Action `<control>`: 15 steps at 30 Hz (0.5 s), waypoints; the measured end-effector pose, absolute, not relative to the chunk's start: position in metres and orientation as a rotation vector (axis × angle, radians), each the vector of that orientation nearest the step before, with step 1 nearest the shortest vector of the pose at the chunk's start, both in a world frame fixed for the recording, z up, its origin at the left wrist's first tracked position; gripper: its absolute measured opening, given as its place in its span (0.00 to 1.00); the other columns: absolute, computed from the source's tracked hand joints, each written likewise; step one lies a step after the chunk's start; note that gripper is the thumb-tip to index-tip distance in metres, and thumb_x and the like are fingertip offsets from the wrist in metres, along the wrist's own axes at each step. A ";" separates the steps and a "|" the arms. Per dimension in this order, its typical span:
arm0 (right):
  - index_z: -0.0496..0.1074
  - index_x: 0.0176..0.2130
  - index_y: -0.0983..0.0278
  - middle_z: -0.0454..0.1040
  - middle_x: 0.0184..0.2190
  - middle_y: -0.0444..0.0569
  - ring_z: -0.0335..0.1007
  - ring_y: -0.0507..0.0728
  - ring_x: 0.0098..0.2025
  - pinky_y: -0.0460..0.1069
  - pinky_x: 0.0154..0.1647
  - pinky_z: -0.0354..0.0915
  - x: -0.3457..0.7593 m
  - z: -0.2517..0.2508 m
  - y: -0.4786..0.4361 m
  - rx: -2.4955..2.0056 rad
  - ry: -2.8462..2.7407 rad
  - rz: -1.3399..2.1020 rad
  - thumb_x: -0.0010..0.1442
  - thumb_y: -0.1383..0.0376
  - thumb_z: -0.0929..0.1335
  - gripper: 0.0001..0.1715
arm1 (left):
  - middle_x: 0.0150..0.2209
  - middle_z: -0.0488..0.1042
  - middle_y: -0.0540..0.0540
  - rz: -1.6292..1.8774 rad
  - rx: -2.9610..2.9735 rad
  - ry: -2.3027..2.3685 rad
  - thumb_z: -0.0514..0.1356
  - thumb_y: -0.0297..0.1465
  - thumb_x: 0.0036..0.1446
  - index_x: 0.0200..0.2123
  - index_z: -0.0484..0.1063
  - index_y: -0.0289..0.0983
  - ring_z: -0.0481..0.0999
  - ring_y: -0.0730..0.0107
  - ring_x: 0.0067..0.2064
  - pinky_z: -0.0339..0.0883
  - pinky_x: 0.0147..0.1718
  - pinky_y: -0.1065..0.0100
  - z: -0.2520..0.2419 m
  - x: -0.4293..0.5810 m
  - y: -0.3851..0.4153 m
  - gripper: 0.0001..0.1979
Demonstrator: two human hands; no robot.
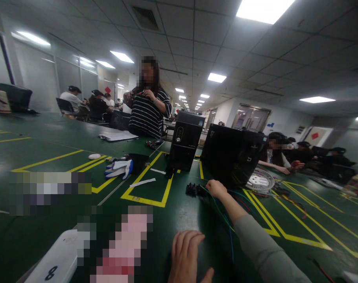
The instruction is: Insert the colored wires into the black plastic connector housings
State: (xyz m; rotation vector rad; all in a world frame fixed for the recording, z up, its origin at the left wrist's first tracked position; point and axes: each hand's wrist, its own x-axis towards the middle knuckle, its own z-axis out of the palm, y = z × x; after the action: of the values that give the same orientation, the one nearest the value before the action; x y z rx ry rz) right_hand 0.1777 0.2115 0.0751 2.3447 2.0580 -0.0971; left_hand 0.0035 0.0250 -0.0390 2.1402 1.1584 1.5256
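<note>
My right hand (216, 188) is closed, its fingertips at the end of a black terminal block (193, 190) on the green table. Thin coloured wires run from there; the fingers appear shut on them, partly hidden by the hand. A green wire (216, 202) curves down along my forearm, and a blue wire (232, 243) reaches toward the table's near edge. Nearer to me, my left hand (185, 251) is open over the table, fingers together and thumb apart, holding nothing.
Two black computer cases (185, 141) (232, 157) stand behind the terminal block. A white round basket (259, 180) is right of them. Blue-and-white gloves (118, 169) and paper strips (142, 182) lie left, among yellow tape lines. A white device (58, 255) sits front left. A person (149, 106) stands across the table.
</note>
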 end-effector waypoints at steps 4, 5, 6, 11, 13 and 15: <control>0.69 0.48 0.64 0.71 0.47 0.50 0.70 0.57 0.45 0.56 0.45 0.68 0.177 0.074 0.212 2.347 2.045 -0.095 0.64 0.59 0.65 0.14 | 0.49 0.73 0.47 1.500 2.164 1.186 0.62 0.30 0.42 0.50 0.65 0.43 0.70 0.52 0.51 0.54 0.56 0.48 -0.039 0.004 0.025 0.27; 0.69 0.48 0.64 0.71 0.47 0.50 0.70 0.57 0.45 0.56 0.44 0.68 0.177 0.074 0.213 2.343 2.047 -0.099 0.64 0.60 0.65 0.14 | 0.49 0.73 0.46 1.495 2.172 1.196 0.62 0.30 0.42 0.50 0.65 0.43 0.70 0.52 0.51 0.54 0.56 0.48 -0.039 0.004 0.025 0.27; 0.69 0.48 0.64 0.71 0.47 0.50 0.70 0.57 0.45 0.56 0.44 0.68 0.177 0.074 0.213 2.337 2.052 -0.104 0.64 0.60 0.65 0.14 | 0.48 0.73 0.46 1.495 2.173 1.202 0.62 0.30 0.43 0.50 0.66 0.42 0.70 0.52 0.51 0.54 0.56 0.49 -0.039 0.004 0.025 0.27; 0.68 0.50 0.63 0.69 0.50 0.51 0.69 0.58 0.47 0.57 0.47 0.67 0.176 0.074 0.216 2.277 2.135 -0.125 0.64 0.60 0.65 0.16 | 0.48 0.73 0.45 1.471 2.155 1.182 0.62 0.30 0.43 0.50 0.66 0.42 0.69 0.51 0.51 0.53 0.56 0.48 -0.038 0.004 0.025 0.27; 0.69 0.50 0.62 0.69 0.50 0.51 0.69 0.58 0.48 0.57 0.47 0.67 0.176 0.073 0.217 2.256 2.147 -0.141 0.64 0.60 0.65 0.15 | 0.48 0.73 0.45 1.465 2.150 1.174 0.62 0.30 0.43 0.50 0.66 0.42 0.69 0.51 0.51 0.52 0.56 0.48 -0.037 0.004 0.025 0.27; 0.69 0.49 0.62 0.70 0.50 0.51 0.69 0.58 0.47 0.57 0.47 0.67 0.175 0.073 0.218 2.243 2.137 -0.160 0.64 0.60 0.65 0.14 | 0.49 0.73 0.45 1.483 2.128 1.162 0.62 0.30 0.43 0.50 0.66 0.42 0.69 0.51 0.51 0.52 0.56 0.48 -0.037 0.004 0.025 0.27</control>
State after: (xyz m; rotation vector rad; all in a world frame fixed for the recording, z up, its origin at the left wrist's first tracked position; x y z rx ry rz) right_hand 0.1754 0.2179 0.0726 2.2427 2.1374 -0.1600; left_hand 0.0039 0.0246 -0.0372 2.1277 1.1617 1.4829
